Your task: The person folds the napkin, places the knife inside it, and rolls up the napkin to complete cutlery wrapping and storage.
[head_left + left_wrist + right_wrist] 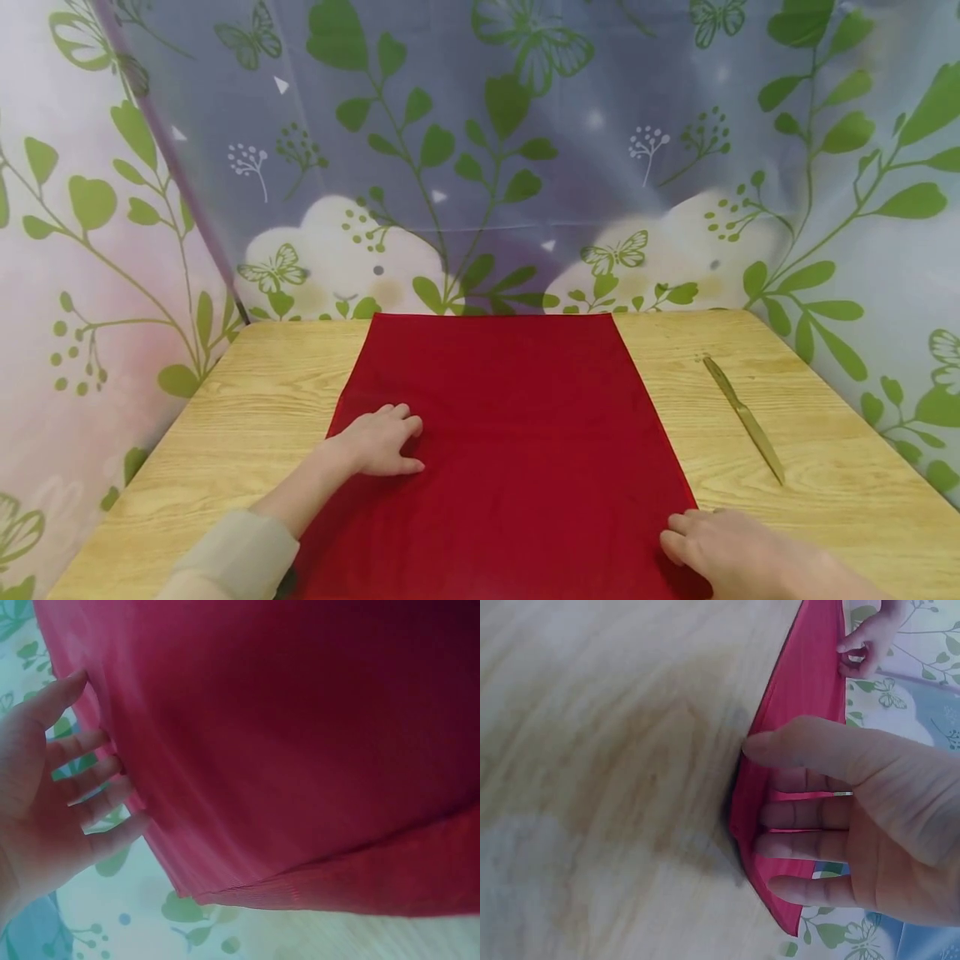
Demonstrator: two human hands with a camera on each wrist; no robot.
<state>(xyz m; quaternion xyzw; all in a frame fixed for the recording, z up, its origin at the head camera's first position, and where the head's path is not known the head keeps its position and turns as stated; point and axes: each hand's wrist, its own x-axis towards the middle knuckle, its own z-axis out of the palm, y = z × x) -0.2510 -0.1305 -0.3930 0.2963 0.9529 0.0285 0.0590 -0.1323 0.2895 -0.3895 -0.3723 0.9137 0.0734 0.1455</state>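
A red cloth (495,383) lies spread flat along the middle of the wooden table, reaching its far edge. On its left part rests my left hand (382,442), palm down, with loosely bent, spread fingers. The left wrist view shows those fingertips (116,838) touching the fabric (262,750) without gripping it. My right hand (723,546) is at the cloth's right edge, near the front. In the right wrist view its fingers (802,844) lie nearly straight on the red border (814,682), with the thumb beside the edge; no pinch shows.
A gold-coloured knife (746,421) lies on the wooden table (810,400), right of the cloth. Behind and at both sides hang curtains (420,108) printed with leaves and butterflies.
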